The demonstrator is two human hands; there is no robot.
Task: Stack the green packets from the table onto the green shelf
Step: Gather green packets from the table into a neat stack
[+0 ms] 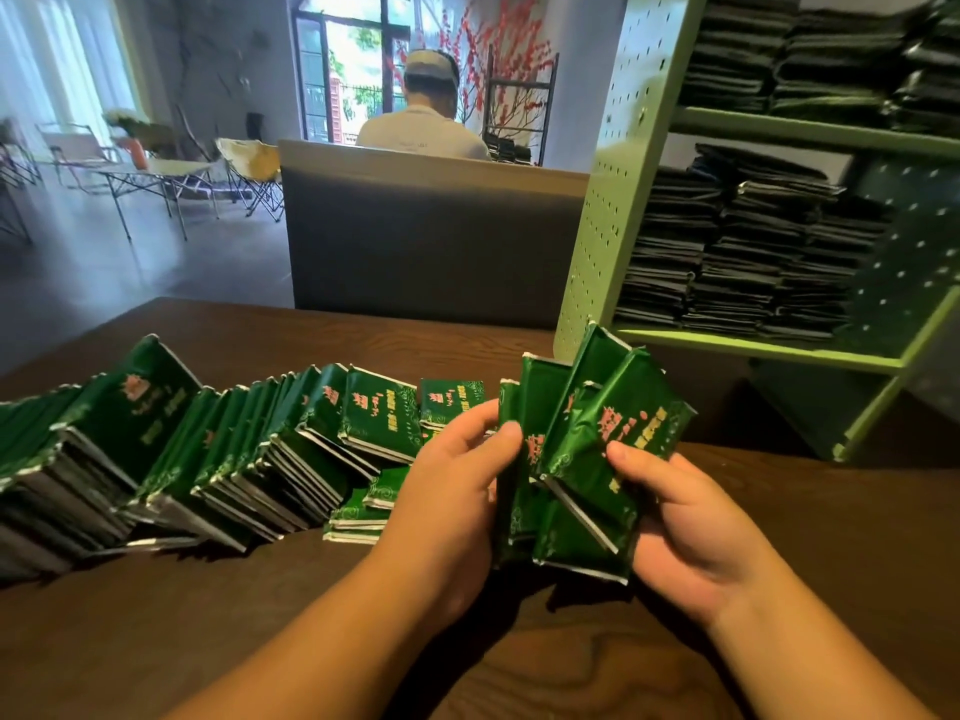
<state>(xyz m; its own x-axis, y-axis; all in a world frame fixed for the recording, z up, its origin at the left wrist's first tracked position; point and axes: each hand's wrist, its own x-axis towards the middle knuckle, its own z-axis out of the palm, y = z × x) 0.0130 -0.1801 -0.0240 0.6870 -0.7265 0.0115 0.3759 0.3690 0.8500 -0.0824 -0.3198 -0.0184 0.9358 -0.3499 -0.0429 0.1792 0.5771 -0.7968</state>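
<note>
A bunch of green packets (582,459) with red and gold print stands on edge between my hands, above the brown table (156,641). My left hand (447,491) grips the bunch from the left, thumb on the front. My right hand (685,527) holds it from the right, thumb pressed on the front packet. A long leaning row of the same green packets (197,459) runs across the table to the left. The green shelf (753,345) stands at the right on the table, its levels holding stacks of dark packets (743,252).
A few loose packets (363,511) lie flat just left of my left hand. Behind the table rises a grey seat back (431,236), with a person (423,127) sitting beyond it, facing away. Folding tables and chairs stand at the far left.
</note>
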